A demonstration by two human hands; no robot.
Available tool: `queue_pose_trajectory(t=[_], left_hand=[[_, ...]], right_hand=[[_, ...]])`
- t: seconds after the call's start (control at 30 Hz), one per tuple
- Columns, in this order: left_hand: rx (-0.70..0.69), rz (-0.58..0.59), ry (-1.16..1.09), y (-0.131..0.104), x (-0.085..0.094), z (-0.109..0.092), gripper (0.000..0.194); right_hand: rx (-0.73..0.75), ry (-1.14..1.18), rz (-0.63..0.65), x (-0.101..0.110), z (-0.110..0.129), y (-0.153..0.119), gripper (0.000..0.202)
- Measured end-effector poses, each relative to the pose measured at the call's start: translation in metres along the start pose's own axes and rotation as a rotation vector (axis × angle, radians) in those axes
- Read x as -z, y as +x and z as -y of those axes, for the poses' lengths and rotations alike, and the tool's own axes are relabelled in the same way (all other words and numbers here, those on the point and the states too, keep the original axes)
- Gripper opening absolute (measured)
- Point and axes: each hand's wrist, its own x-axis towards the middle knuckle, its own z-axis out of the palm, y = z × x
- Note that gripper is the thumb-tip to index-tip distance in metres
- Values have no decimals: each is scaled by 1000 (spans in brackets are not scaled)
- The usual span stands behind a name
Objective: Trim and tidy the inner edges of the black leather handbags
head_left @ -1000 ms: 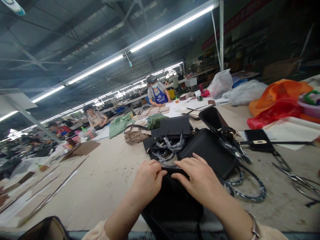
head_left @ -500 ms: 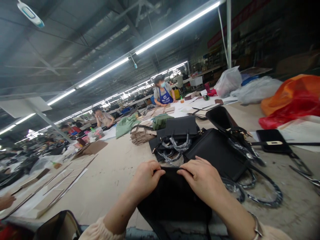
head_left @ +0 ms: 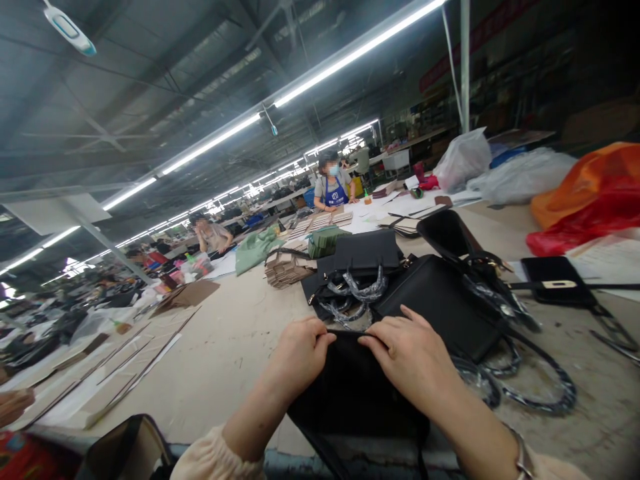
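Observation:
A black bag (head_left: 360, 393) is held up by its top edge at the front of the table. My left hand (head_left: 303, 353) pinches that edge on the left, thumb against fingers. On the right, my right hand (head_left: 407, 350) pinches the same edge, one finger slightly raised. The bag's lower part is dark, and a strap hangs from it. Just beyond my hands lie a large black handbag (head_left: 440, 300) and a smaller black handbag (head_left: 367, 250) with plastic-wrapped handles (head_left: 367, 287).
Bundled brown pieces (head_left: 287, 267) and green pieces (head_left: 325, 241) stand behind the bags. At right are a black phone-like slab (head_left: 557, 280), scissors (head_left: 617, 343) and an orange-red plastic bag (head_left: 593, 193). A co-worker in a blue apron (head_left: 336, 193) stands across the table; another person's hand (head_left: 15, 405) shows far left.
The view has shifted slightly, so most things sit a little further right. Both my hands keep their pinch on the black bag's edge. The other person's hand at left reaches further into view.

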Motion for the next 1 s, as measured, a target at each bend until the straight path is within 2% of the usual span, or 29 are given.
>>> queue_pose_trajectory(t=[0.17,0.23,0.37,0.47,0.6,0.7,0.9,1.0], left_hand=[[-17,-32,-10,-2,-2,1,21],[-26,-52,-8,-4,-3,1,21],[-38,-72,9,-10,-5,0,20],[-52,-80,14,-13,-6,2,20],[-65,-81,3,-16,-4,3,20],[-107,-67,-27,-18,0,-6,19],[-205,19,-14,-12,-2,-30,22],[-210,40,1,-5,-6,-32,21]], right_hand=[[44,-53,-35,4,14,-4,14],[87,-64,-70,-1,17,-5,18],[163,-94,-101,-16,14,-2,12],[195,-90,-107,-22,12,-1,23],[225,-83,-137,-14,17,-4,31],[248,-100,-144,-2,17,-11,36],[153,-135,-2,12,-9,-24,35],[131,-120,1,10,-13,-22,28]])
